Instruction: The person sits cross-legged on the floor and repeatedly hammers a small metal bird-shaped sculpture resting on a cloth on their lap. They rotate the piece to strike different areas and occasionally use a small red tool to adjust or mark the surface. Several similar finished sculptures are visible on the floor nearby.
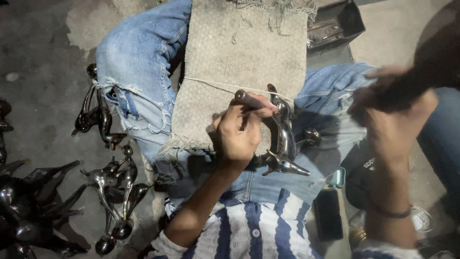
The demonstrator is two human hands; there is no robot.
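I sit on the floor in torn blue jeans with a woven burlap cloth [239,62] across my lap. My left hand [238,132] grips a dark-handled tool [249,99] and presses it against a shiny dark metal bird figure [283,139] lying on the cloth's near edge. The figure's beak points right, near my waist. My right hand [390,120] is raised at the right, blurred, fingers closed around a dark object that I cannot identify. A thin string [225,85] runs across the cloth.
Several dark polished metal bird figures [112,180] lie on the concrete floor at the left. A dark open box [335,26] sits beyond my right knee. A black phone [328,213] and a small teal item [339,176] rest by my right hip.
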